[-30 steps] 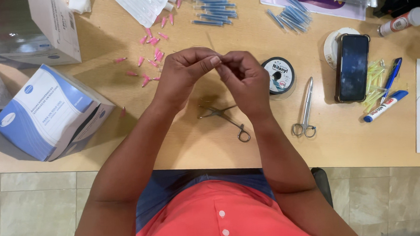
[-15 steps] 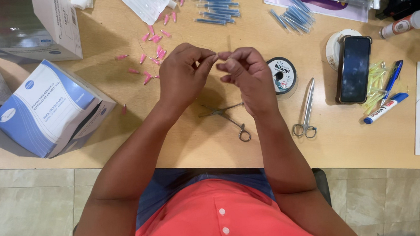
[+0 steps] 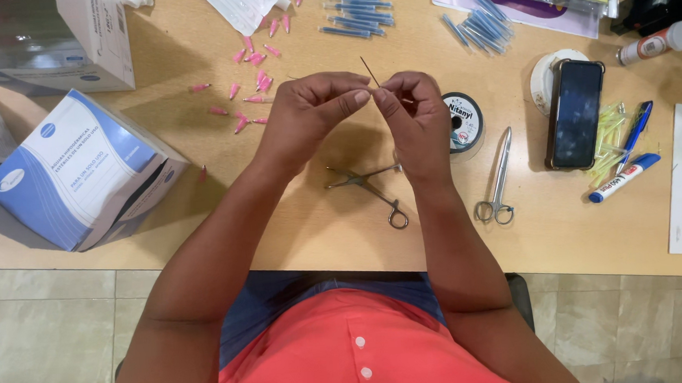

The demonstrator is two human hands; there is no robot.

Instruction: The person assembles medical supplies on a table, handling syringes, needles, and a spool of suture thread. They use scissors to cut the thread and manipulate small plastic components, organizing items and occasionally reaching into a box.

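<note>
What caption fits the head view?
Left hand and right hand pinch a thin needle above forceps on the table.

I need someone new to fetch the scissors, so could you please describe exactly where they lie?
On the wooden table, look just left of the dark phone. The steel scissors lie there, loops toward the table's near edge. Unlike the clamp under the right hand, they are straight and closed.

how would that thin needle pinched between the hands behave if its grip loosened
The thin needle looks stiff: it stands straight above the fingertips. It is probably very light and slippery, since both the left hand and right hand pinch it. Dropped on the table, it might roll.
</note>
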